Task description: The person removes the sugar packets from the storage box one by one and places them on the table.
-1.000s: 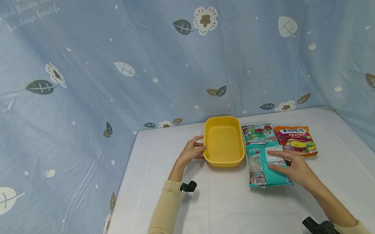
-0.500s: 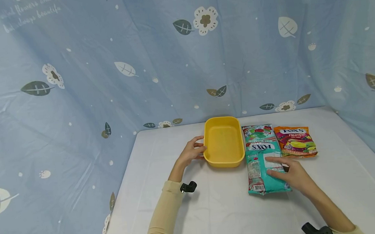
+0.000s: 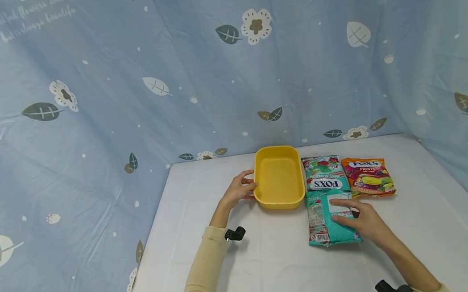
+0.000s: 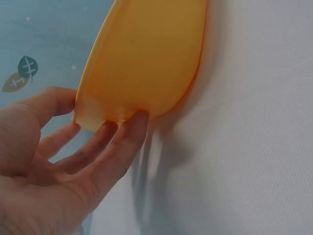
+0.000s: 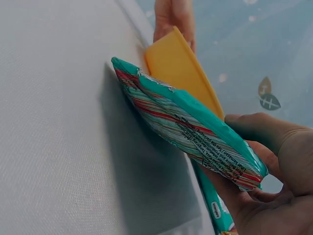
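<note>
My left hand (image 3: 238,190) holds the left side of a yellow plastic basin (image 3: 280,176), thumb at the rim and fingers against the outer wall, as the left wrist view shows. My right hand (image 3: 365,218) grips a teal candy bag (image 5: 186,127) by its right edge, back label up. In the right wrist view the thumb lies on top and fingers reach underneath. The bag is tilted, with a shadow below it. Just behind it lies a second teal Fox's Mint Blossom candy bag (image 3: 324,171), face up beside the basin.
An orange and purple Fox's Fruits candy bag (image 3: 368,176) lies to the right of the teal bags. All stand on a white-covered table (image 3: 281,259). A blue patterned curtain (image 3: 213,75) rises behind and on the left.
My right hand has drawn the held teal candy bag toward me and slightly left, uncovering more of the Mint Blossom bag behind. The left hand and basin have stayed in place.
</note>
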`<action>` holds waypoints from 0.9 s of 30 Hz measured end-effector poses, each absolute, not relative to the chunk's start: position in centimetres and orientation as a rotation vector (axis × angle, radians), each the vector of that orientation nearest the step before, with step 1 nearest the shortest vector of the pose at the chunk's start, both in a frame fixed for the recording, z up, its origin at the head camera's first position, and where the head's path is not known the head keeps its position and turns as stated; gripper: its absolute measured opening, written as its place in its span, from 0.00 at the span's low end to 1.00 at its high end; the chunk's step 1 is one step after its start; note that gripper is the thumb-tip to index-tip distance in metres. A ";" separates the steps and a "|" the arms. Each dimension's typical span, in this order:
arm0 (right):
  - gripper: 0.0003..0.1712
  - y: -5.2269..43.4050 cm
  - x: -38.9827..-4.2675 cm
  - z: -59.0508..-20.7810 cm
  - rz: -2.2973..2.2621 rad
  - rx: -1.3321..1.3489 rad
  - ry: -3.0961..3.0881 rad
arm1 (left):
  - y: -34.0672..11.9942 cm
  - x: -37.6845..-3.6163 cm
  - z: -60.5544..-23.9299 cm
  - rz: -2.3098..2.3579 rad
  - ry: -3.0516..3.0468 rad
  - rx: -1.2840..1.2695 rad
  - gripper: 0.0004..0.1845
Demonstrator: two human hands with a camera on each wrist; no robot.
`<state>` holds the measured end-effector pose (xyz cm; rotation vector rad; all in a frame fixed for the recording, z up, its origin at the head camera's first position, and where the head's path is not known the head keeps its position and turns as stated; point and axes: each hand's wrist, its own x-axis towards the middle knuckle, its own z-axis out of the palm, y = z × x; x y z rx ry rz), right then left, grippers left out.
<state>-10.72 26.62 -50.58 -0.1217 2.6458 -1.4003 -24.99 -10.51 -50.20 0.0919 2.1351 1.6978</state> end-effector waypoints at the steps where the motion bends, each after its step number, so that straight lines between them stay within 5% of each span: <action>1: 0.34 26.6 -10.7 -50.6 -1.402 -0.121 2.644 | -10.5 -25.0 -50.2 1.697 2.134 0.091 0.32; 27: 0.33 27.1 -11.2 -52.2 -1.406 -0.127 2.628 | -10.6 -25.1 -50.0 1.690 2.136 0.094 0.31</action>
